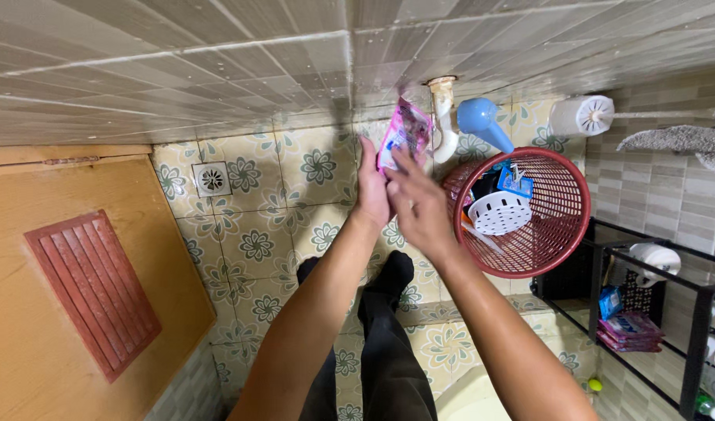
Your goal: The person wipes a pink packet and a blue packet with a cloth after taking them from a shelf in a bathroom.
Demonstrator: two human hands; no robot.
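Note:
My left hand (370, 191) holds a small pink and white plastic packet (405, 132) by its lower edge, out over the patterned floor tiles. My right hand (416, 199) is next to it, fingers raised to the packet's lower right side and touching it. Both forearms reach out from the bottom of the view. Below them are my dark trouser legs and feet (388, 281). Just right of the hands stands a red mesh basket (564, 210).
The red basket holds a white perforated cup (499, 212) and a blue item. Behind it are a white pipe (443, 117), a blue funnel-shaped object (482, 121) and a white toilet brush (583, 115). A black rack (646, 312) stands right, a wooden door (61, 296) left, a floor drain (212, 178).

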